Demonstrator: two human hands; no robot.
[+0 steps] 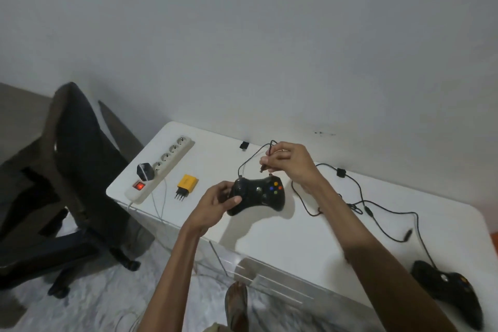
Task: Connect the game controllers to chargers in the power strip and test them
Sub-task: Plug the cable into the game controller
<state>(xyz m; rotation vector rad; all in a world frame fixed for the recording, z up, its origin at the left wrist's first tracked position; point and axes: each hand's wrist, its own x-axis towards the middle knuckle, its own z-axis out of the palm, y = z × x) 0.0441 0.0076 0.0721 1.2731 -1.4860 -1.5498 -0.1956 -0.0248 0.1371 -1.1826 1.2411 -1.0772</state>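
My left hand (215, 203) grips the left side of a black game controller (257, 194) held just above the white table (296, 237). My right hand (289, 162) pinches the controller's thin black cable (246, 162) above it, near the plug end. A white power strip (161, 167) lies at the table's left edge, its red switch lit and a black charger (145, 171) plugged in near the switch. A yellow adapter (186, 183) lies beside the strip. A second black controller (455, 294) rests at the right front corner.
More black cable (358, 197) snakes across the table's right half toward the second controller. A small black object (244, 145) sits by the wall. A dark office chair (70, 175) stands left of the table. A white wire hangs off the table's left front edge.
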